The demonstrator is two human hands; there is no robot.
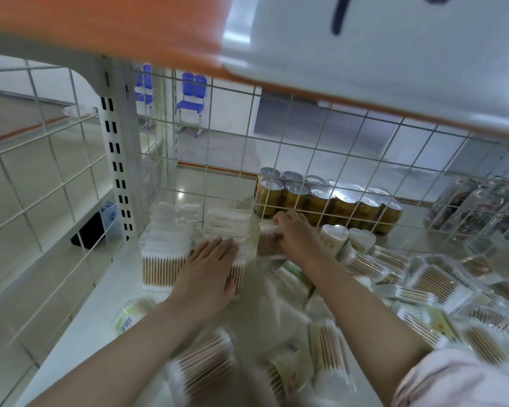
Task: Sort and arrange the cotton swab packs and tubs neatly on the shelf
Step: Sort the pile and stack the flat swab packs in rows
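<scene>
We're maybe a third in. Two rows of swab packs (165,248) stand lined up at the shelf (100,301) back left. Left hand (209,274) lies flat on the middle row, fingers straight and together. Right hand (294,239) has fingers curled round a pack (269,245), setting it beside that row. Heap of loose packs (441,292) at right, heart tubs (332,239) and a round tub (133,314) remain unsorted. Labels are too blurred to read; only a barcode shows.
</scene>
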